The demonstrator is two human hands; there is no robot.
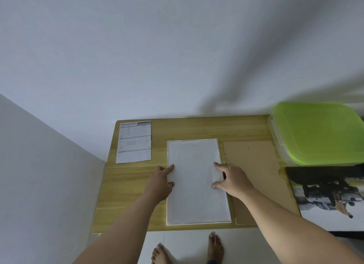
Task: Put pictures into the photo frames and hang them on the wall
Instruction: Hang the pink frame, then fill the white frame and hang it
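A white sheet (197,196) lies face down inside a thin pale photo frame (197,223) in the middle of the wooden table (130,189). My left hand (160,182) rests at the sheet's left edge, fingers spread, fingertips touching the paper. My right hand (231,178) presses on the sheet's right edge with fingers apart. A brown backing board (254,171) lies flat just right of the frame. A printed picture (327,200) with dark shapes lies at the far right, partly off the table.
A printed specification sheet (135,142) lies at the table's back left. A clear storage box with a green lid (317,131) stands at the back right. A plain white wall (157,57) rises behind the table. My bare feet (215,248) stand on the pale floor.
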